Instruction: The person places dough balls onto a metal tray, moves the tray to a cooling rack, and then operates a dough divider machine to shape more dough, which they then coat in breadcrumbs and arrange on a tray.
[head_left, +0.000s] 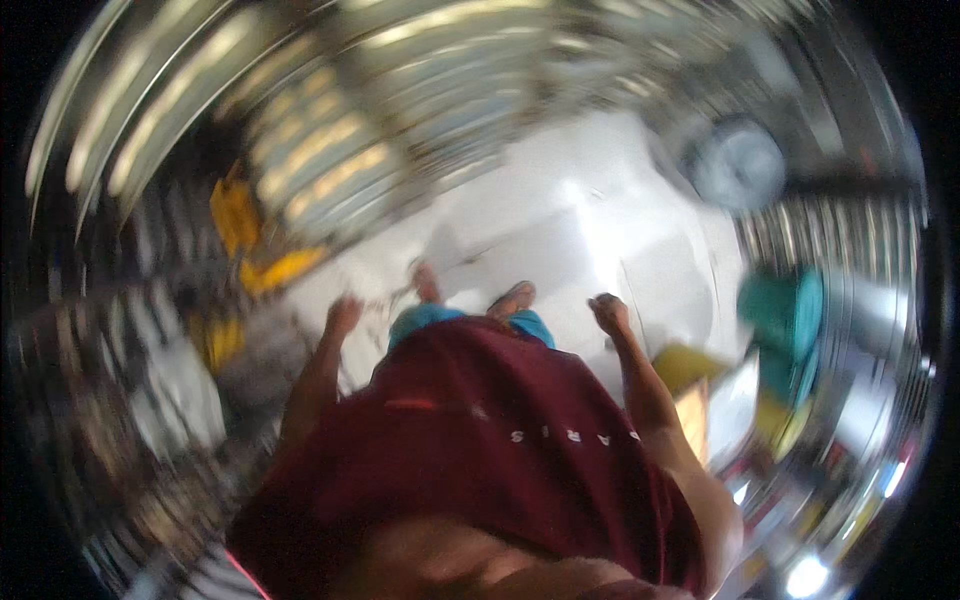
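While the person appears to be walking, a yellow bin-like object (pixel 235 215) sits on the far left, apart from the left hand (pixel 345 315) (too blurred to tell open from closed). Next come the feet (pixel 515 298) on the pale floor (pixel 530 235), then the right hand (pixel 612 315), seemingly curled, though I cannot tell if it grips anything; nearest on its right is an olive-yellow object (pixel 688 366). Walking on would call for steady footing.

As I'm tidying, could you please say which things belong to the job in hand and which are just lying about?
Job in hand, perhaps:
dark thing at the right hand, blurred

Lying about, seemingly:
teal thing
left yellow thing
grey round thing
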